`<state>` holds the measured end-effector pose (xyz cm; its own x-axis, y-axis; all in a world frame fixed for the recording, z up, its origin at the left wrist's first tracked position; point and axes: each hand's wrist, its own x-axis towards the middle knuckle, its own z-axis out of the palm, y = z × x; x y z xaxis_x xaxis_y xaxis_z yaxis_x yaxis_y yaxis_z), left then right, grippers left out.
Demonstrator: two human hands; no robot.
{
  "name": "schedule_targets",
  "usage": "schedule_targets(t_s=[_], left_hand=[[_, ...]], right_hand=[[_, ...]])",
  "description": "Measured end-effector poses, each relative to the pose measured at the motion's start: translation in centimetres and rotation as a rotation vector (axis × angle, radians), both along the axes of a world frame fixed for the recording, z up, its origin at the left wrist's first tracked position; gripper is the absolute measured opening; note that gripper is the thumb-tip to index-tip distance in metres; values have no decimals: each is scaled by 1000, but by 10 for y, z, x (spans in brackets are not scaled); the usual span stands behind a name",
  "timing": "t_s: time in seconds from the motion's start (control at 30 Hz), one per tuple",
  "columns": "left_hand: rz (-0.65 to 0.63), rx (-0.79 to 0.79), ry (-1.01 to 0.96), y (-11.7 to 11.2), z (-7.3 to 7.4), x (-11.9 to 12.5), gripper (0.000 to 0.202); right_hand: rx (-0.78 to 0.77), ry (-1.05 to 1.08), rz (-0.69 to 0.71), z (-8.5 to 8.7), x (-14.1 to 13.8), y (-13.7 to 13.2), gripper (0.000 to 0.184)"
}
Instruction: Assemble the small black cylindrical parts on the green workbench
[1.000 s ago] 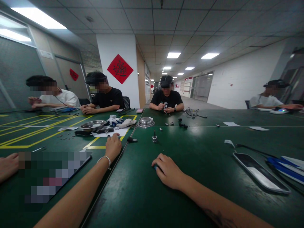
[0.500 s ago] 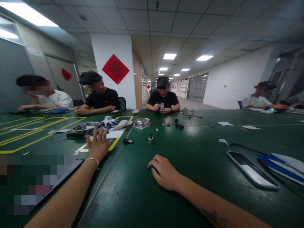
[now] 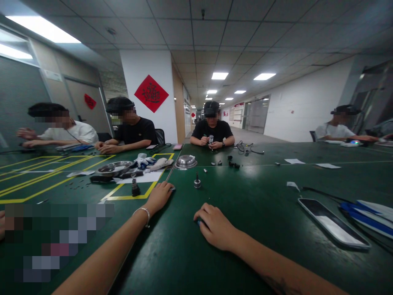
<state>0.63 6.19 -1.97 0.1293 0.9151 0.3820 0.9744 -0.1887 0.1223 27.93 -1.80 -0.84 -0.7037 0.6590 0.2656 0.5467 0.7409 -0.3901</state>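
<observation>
Four people sit beyond the green table [image 3: 264, 205], two at the left, one in the middle and one at the right, and part of a further person's hand [image 3: 2, 225] shows at the left edge. From the left, one steel bowl [image 3: 102, 169] sits the right way up beside two gloves, a blue-and-white one [image 3: 143, 160] and a pale one [image 3: 161, 164]. Nearer stands one black fitting [image 3: 135, 188], upright and stubby, narrower at the top, inside the yellow tape. Just right of it, the left hand [image 3: 158, 197] rests palm down with the fingers pointing forward and right, the forearm slanting up from the bottom; one grey piece [image 3: 173, 189] peeks out at its fingertips, and I cannot tell whether it is gripped. Past that is one upturned bowl [image 3: 186, 162], then one metal part [image 3: 197, 182], standing upright, with a round silver base and a thin dark stem. The right hand [image 3: 215, 225] lies low over the table, its fingers curled closed around one blue piece [image 3: 199, 222], mostly hidden, with the forearm running back to the lower right. Farther right come two paper sheets [image 3: 294, 161], one phone [image 3: 334, 223] and one blue-and-white bundle [image 3: 368, 217].
</observation>
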Motion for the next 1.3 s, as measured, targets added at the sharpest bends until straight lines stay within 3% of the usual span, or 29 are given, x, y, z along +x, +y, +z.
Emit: schedule_targets(t_s=[0.17, 0.33, 0.43, 0.53, 0.63, 0.87, 1.03, 1.1, 1.2, 1.3], left_hand=[[-71, 14, -63, -10, 2, 12, 20], [-180, 29, -123, -46, -5, 61, 20], [-259, 33, -160, -77, -14, 93, 37], [-419, -8, -351, -98, -18, 108, 56], [-435, -70, -471, -101, -14, 107, 58], [-309, -67, -501, -97, -8, 104, 19], [-228, -84, -439, -100, -4, 103, 13], [-226, -110, -499, -101, -1, 102, 13], [-257, -141, -657, -101, 4, 101, 15], [-282, -146, -744, -102, 6, 103, 20]], right_hand=[[43, 78, -71, -4, -2, 0, 30], [38, 137, -157, -12, -5, 2, 42], [61, 165, -136, -17, -6, 3, 40], [79, 202, -138, -19, -6, 2, 34], [128, 186, -155, -20, -6, 2, 36], [155, 36, -258, -20, -7, 3, 23], [246, -159, -442, -6, -4, -6, 35], [196, -270, -507, -1, -2, -9, 39], [80, -351, -579, 1, -1, -12, 29], [56, -322, -528, -2, -2, -15, 21]])
